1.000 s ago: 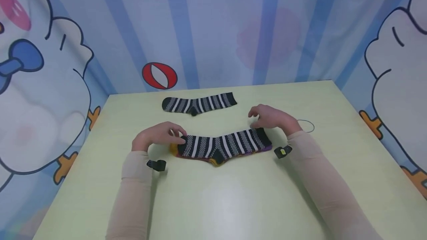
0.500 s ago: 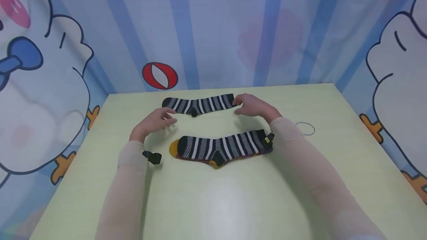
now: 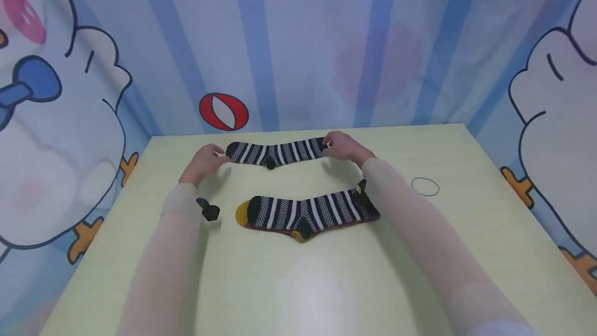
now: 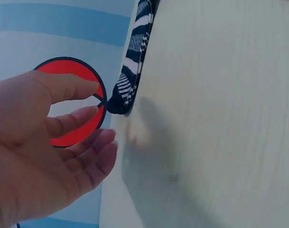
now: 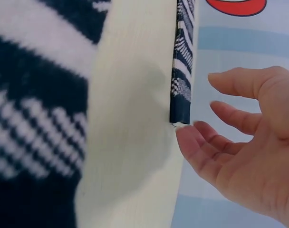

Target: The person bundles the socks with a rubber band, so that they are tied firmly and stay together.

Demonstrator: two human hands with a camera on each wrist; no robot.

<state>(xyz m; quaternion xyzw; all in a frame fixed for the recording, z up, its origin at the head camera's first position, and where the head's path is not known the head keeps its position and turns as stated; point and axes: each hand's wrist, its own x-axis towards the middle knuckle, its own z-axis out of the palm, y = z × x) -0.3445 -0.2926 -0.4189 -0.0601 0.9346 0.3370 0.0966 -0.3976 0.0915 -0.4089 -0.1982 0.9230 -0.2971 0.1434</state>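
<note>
A dark sock with white stripes (image 3: 280, 153) lies flat at the back of the table, its toe to the left and cuff to the right. My left hand (image 3: 204, 163) is beside the toe; in the left wrist view its loosely bent fingers stay just short of the sock (image 4: 134, 59). At the cuff end hovers my right hand (image 3: 345, 147). The right wrist view shows its thumb and fingers spread, fingertips close to the cuff (image 5: 180, 108); contact is unclear. Nearer to me, a matching striped sock (image 3: 322, 210) tops a layered pile with a mustard toe (image 3: 241, 213) sticking out.
A thin elastic ring (image 3: 425, 186) lies on the pale table (image 3: 298, 279) to the right. Behind the table hangs a blue striped cloth (image 3: 308, 56) with cartoon prints. Small black cameras sit on both wrists.
Both hands have left the sock pile and moved away from me to the far sock, one to each end. The socks themselves have not visibly shifted on the table.
</note>
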